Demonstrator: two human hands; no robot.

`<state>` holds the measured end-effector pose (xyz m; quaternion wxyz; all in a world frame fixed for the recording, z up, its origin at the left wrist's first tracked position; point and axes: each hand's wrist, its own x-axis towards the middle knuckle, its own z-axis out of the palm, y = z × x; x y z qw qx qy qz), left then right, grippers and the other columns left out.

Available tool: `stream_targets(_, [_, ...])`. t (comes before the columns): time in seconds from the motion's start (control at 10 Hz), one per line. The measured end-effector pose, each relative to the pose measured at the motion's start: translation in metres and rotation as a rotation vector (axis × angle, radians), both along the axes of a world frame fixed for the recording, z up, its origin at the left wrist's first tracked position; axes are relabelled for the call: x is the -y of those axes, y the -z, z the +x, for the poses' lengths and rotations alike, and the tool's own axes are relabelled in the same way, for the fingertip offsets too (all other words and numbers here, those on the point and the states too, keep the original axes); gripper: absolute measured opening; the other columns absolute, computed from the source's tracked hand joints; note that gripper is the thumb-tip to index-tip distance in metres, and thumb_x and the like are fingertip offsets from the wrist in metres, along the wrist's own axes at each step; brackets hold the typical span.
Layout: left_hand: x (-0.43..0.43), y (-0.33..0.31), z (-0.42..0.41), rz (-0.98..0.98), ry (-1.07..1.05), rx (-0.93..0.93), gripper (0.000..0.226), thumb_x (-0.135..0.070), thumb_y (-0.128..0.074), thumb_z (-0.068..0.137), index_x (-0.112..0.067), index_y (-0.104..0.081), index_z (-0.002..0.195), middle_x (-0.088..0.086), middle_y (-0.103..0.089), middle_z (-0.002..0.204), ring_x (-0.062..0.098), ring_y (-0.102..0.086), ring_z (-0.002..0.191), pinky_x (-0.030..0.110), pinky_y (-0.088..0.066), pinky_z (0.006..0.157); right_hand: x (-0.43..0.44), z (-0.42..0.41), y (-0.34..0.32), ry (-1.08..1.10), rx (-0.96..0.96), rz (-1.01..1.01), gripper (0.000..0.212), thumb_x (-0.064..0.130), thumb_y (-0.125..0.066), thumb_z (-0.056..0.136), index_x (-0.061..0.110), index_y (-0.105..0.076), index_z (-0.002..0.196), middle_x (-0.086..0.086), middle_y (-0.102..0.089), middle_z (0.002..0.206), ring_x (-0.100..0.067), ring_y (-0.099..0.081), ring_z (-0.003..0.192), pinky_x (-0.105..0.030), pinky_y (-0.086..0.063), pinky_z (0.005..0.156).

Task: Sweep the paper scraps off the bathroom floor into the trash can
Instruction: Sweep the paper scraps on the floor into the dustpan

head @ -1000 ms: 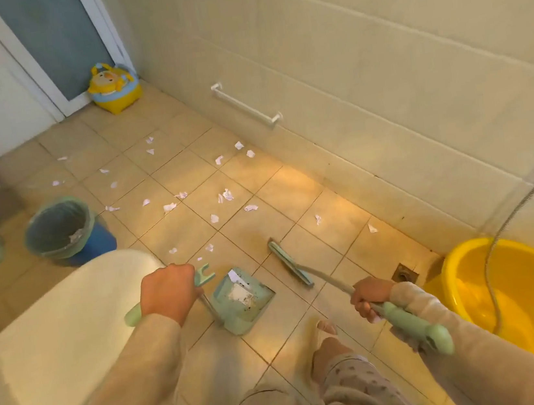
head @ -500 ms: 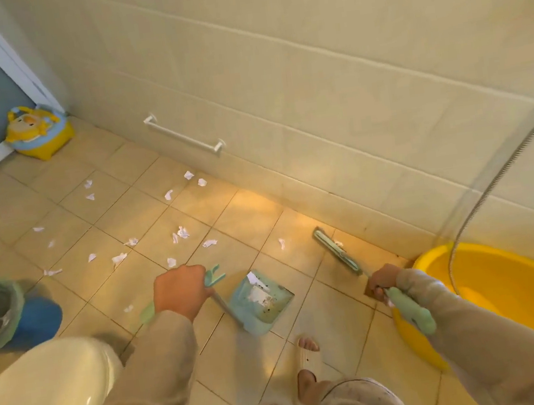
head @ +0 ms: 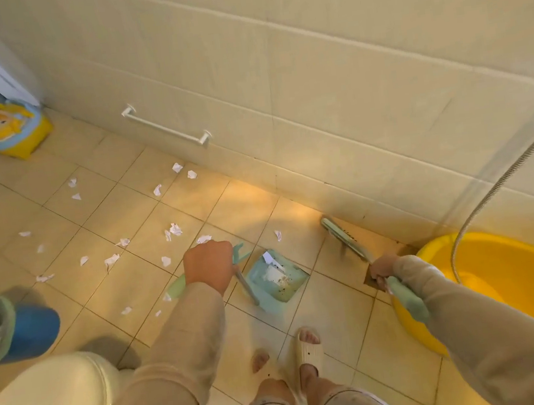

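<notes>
Left grip (head: 209,267) clenches dustpan (head: 277,277) handle, right grip (head: 382,268) broom (head: 343,238); basin (head: 519,274) beside.

Glossy beige floor tiles (head: 252,204), crumpled white paper scraps (head: 176,229), a smooth yellow plastic basin (head: 523,274), a ribbed metal shower hose (head: 483,204).

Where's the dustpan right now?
In the head view, the dustpan sits on the floor tiles at centre, just right of the left hand holding its handle, left of the broom head.
</notes>
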<state>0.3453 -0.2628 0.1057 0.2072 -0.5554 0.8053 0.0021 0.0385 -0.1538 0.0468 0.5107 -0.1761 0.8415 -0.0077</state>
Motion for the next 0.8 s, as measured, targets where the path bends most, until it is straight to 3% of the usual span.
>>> stream_targets(0.1, [0.001,0.001,0.002,0.004,-0.004,-0.005,0.019,-0.038,-0.062,0.086,-0.021,-0.066,0.092,0.001,-0.068,0.092,0.02,-0.067,0.085,0.024,-0.038,0.061,-0.012,0.021,-0.018,-0.053,0.11,0.062,0.029,-0.001,-0.045,0.091,0.009,-0.042,0.064,-0.007,-0.044,0.067,-0.015,-0.043,0.053,-0.024,-0.041,0.063])
stream_targets(0.2, [0.001,0.002,-0.001,0.0,0.008,-0.013,0.018,-0.038,-0.062,0.086,-0.021,-0.065,0.09,0.0,-0.068,0.091,0.021,-0.067,0.083,0.024,-0.036,0.058,-0.017,0.027,-0.022,-0.067,0.169,0.016,0.029,-0.007,-0.045,0.089,0.007,-0.044,0.064,-0.01,-0.044,0.056,-0.01,-0.045,0.03,-0.019,-0.038,0.037])
stream_targets(0.3, [0.001,0.001,-0.003,-0.004,0.017,-0.021,0.017,-0.037,-0.063,0.085,-0.02,-0.063,0.087,0.0,-0.068,0.089,0.021,-0.068,0.082,0.022,-0.032,0.054,-0.019,0.023,-0.029,0.07,0.214,0.1,0.03,-0.004,-0.042,0.091,0.007,-0.043,0.063,-0.006,-0.043,0.034,-0.012,-0.042,0.022,-0.014,-0.035,0.03])
stream_targets(0.5, [0.005,0.0,0.0,-0.021,0.038,0.03,0.008,-0.028,-0.059,0.088,-0.023,-0.065,0.092,-0.002,-0.069,0.092,0.018,-0.067,0.086,0.021,-0.015,0.045,-0.01,0.018,-0.044,0.011,0.337,0.175,0.031,0.007,-0.036,0.097,0.009,-0.043,0.066,-0.004,-0.047,0.033,-0.011,-0.046,0.024,-0.013,-0.04,0.031])
stream_targets(0.6, [0.008,-0.003,0.006,-0.004,0.025,0.008,0.01,-0.03,-0.059,0.088,-0.023,-0.064,0.094,-0.003,-0.069,0.092,0.018,-0.067,0.087,0.021,-0.021,0.047,0.003,0.023,-0.044,-0.057,0.281,0.183,0.035,0.003,-0.041,0.094,0.006,-0.043,0.059,-0.004,-0.044,0.031,-0.012,-0.042,0.023,-0.012,-0.039,0.034])
stream_targets(0.7, [0.008,-0.003,0.022,0.015,-0.039,-0.011,0.019,-0.039,-0.059,0.088,-0.023,-0.065,0.096,-0.002,-0.069,0.093,0.019,-0.067,0.087,0.023,-0.033,0.059,0.026,0.025,-0.045,-0.093,0.213,0.103,0.037,0.002,-0.043,0.093,0.006,-0.041,0.057,-0.005,-0.044,0.034,-0.014,-0.041,0.025,-0.013,-0.037,0.037])
stream_targets(0.8, [0.004,-0.003,0.04,0.007,-0.119,-0.043,0.026,-0.046,-0.058,0.088,-0.022,-0.064,0.095,-0.002,-0.068,0.093,0.019,-0.067,0.086,0.024,-0.033,0.059,0.047,0.035,-0.046,-0.127,0.169,0.002,0.032,0.002,-0.043,0.091,0.006,-0.042,0.06,-0.009,-0.047,0.047,-0.017,-0.046,0.038,-0.023,-0.04,0.042])
